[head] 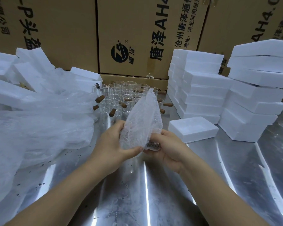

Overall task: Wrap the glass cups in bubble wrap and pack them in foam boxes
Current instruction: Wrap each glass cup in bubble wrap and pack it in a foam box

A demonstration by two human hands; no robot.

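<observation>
Mid-frame: clear bubble-wrap sheet (140, 121) half round brown-handled glass cup (153, 145).
Left hand (111, 142) pinches wrap edge, right hand (168, 149) grips handle end; wrap gapes up top, so cup could slip out & crack on shiny steel table (145, 193).

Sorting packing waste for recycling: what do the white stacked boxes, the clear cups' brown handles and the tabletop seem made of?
White stacked boxes: likely expanded foam, matte and grainy. Brown stubby cup handles: look like wood, dull finish; plastic possible. Shiny grey tabletop: probably stainless steel, streaked reflections.
</observation>
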